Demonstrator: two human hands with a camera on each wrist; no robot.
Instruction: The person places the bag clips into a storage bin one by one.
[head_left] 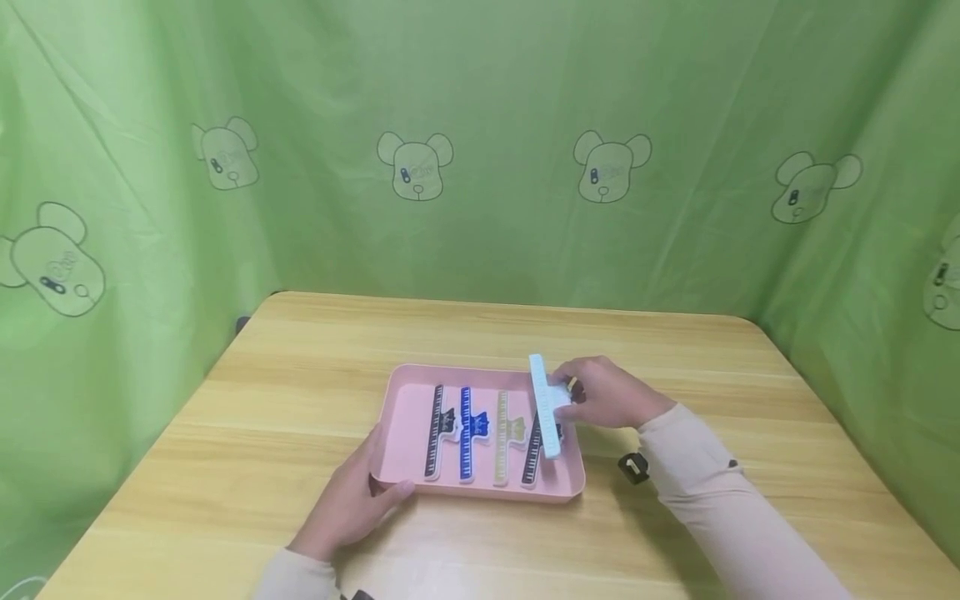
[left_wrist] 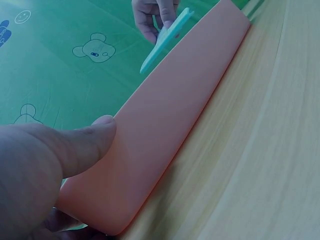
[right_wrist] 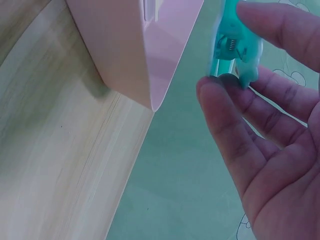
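My right hand [head_left: 611, 396] pinches a light turquoise spring clip [head_left: 546, 408] with a long bar, holding it above the right end of a pink tray [head_left: 480, 493]. In the right wrist view its coil spring shows between thumb and fingers. My left hand [head_left: 351, 500] grips the tray's near left corner, the thumb along the front wall and the fingers partly hidden behind the side. Inside the tray lie several piano-key clips in a row: a black clip [head_left: 434, 433], a blue clip [head_left: 467, 437], a yellow-green clip [head_left: 501, 442], and another black clip [head_left: 531, 458] partly hidden under the turquoise one.
The tray stands on a wood-grain table [head_left: 315, 367]. Green curtains [head_left: 510, 100] with bear-head outlines hang behind the table and on both sides. A small black piece [head_left: 634, 468] sits at the right sleeve's wrist.
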